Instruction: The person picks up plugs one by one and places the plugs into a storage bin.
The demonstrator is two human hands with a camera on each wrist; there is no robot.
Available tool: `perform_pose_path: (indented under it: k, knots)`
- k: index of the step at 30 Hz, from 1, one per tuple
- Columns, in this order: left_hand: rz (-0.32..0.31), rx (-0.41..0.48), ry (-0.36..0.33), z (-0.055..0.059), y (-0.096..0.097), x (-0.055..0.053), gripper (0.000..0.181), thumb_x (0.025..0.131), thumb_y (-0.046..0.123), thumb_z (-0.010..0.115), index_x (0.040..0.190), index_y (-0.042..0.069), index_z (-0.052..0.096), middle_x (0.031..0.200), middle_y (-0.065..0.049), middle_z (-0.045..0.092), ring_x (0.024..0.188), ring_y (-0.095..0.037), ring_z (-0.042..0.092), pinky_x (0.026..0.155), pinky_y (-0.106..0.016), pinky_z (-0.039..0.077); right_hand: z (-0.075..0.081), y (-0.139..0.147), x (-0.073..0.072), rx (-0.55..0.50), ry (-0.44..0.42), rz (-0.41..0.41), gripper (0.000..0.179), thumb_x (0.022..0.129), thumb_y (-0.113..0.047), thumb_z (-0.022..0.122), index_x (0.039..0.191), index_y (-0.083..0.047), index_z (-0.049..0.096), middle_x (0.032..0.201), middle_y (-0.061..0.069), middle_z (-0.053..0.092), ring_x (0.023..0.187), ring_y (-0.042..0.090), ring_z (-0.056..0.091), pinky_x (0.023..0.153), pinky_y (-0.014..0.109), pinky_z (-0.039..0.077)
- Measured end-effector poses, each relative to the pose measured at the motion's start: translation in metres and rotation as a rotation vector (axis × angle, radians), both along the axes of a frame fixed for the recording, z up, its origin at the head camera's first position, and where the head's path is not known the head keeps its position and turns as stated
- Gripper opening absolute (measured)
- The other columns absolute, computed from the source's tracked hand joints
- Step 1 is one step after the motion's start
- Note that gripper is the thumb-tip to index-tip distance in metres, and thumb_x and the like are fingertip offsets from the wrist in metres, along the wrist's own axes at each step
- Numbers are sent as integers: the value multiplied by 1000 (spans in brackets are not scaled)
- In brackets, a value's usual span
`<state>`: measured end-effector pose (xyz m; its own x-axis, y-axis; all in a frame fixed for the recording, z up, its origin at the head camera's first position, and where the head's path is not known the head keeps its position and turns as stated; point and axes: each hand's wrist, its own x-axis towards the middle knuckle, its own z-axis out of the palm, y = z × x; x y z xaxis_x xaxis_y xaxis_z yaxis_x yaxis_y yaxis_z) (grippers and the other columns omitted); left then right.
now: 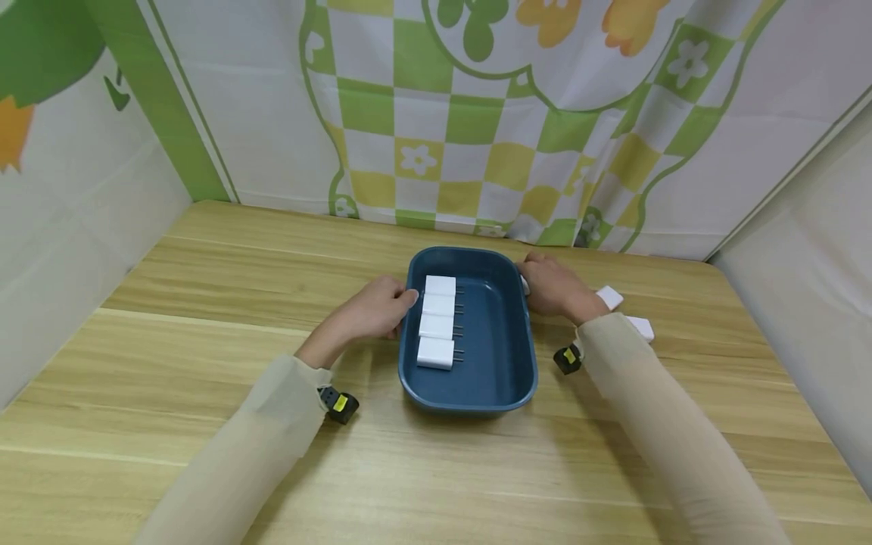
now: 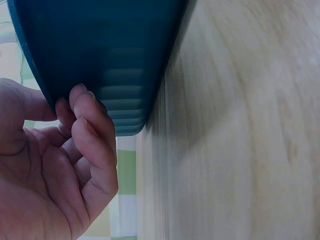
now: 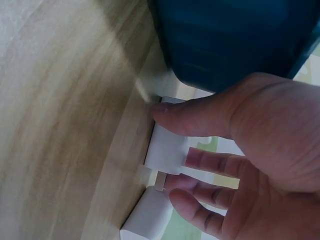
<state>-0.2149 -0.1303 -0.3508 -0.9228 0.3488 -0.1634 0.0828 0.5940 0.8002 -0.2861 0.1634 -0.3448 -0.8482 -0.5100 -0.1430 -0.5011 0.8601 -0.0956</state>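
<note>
A dark blue plastic basin [image 1: 493, 378] stands on the table, with several white plug chargers [image 1: 436, 353] in a column along its left side, prongs facing right. My left hand [image 1: 373, 306] pinches the basin's left rim between thumb and curled fingers, as the left wrist view also shows. Just outside the right wall, my right hand [image 1: 555, 286] holds a white charger [image 3: 167, 150], thumb across one end and fingertips against its side. Another white charger [image 3: 150, 215] lies close by in the right wrist view, a metal prong showing.
Two more white chargers, one beside the right wrist [image 1: 609, 297] and one by the sleeve [image 1: 640, 328], lie on the wooden table [image 1: 204, 363]. A green-and-yellow checked curtain [image 1: 470, 151] hangs behind the table, with pale cloth walls at both sides.
</note>
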Motion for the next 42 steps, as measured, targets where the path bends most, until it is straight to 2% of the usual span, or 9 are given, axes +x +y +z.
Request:
perform_pose_path:
  k: [12,17,25,31,42]
  knots:
    - [-2,-3,4,-2,0,0,42,109,19,39,72,6,55,67,-8,59,54,-17,54,53,-28,46,-5,1,1,9,38,4,27,93,-2,58,119,1,65,122,24,57,109,46,55,93,56,47]
    - [0,-1,5,-3,0,-1,42,109,19,39,73,5,55,66,-8,58,54,-17,54,54,-29,47,-5,3,2,-7,39,12,27,93,-4,62,120,0,65,123,23,57,110,46,56,92,57,47]
    - [3,-13,8,-3,0,-1,42,109,20,39,73,5,55,66,-8,58,55,-17,55,55,-29,48,-3,8,3,-41,43,23,39,88,-1,70,126,-1,62,117,23,59,106,43,59,91,54,48]
    - [4,-17,8,-3,0,-1,41,109,19,39,74,5,55,66,-8,58,54,-17,55,55,-29,48,2,11,3,-69,20,-22,46,88,1,71,133,-2,60,123,23,59,109,40,58,92,53,48]
    - [9,-21,12,-5,0,-1,40,109,20,39,75,5,55,65,-7,57,55,-18,55,55,-30,47,14,14,8,-66,41,-103,50,88,-3,67,136,0,57,130,25,55,118,43,54,94,58,46]
